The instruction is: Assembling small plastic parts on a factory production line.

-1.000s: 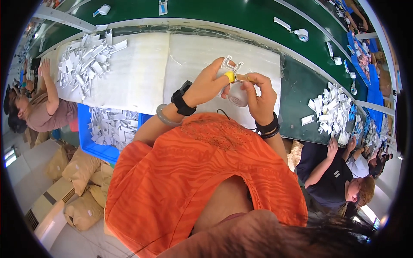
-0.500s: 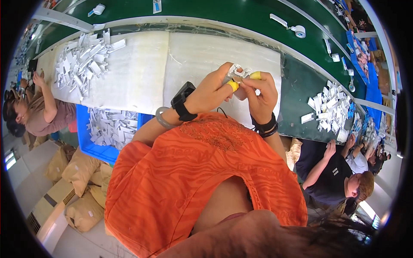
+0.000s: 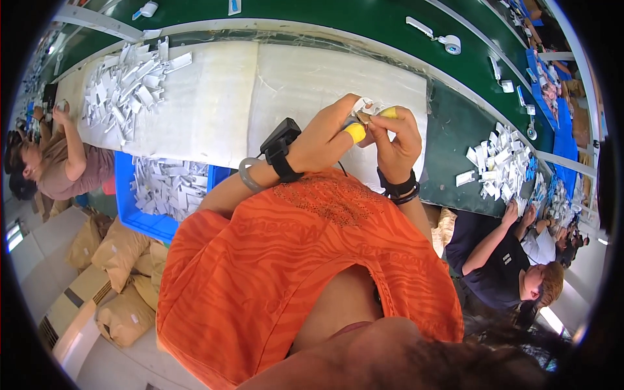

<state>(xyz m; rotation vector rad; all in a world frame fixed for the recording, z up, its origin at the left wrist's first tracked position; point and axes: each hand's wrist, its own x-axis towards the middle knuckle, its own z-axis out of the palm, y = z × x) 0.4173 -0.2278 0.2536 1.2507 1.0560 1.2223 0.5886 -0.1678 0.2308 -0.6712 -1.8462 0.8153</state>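
Over the white foam sheet point(image 3: 299, 78) on the bench, my left hand point(image 3: 325, 136) grips a small white plastic part point(image 3: 363, 105), its thumb wrapped in yellow tape. My right hand point(image 3: 398, 144) meets it from the other side, thumb and a yellow-taped finger pinched at the part's near edge. Something small and brownish shows between the fingertips there; I cannot make out what it is. The fingers hide most of the part.
Loose white plastic pieces point(image 3: 127, 84) lie heaped on the sheet's left end, with more in a blue bin point(image 3: 144, 218) below. Another pile point(image 3: 499, 159) sits at right. Beyond runs a green conveyor point(image 3: 338, 19). Co-workers sit at left and right; brown sacks point(image 3: 123, 250) stand lower left.
My left hand and thumb have turned slightly around the part, and my right fingers have shifted a little along it. Both hands keep hold. The co-worker at right has moved a hand toward the pile.
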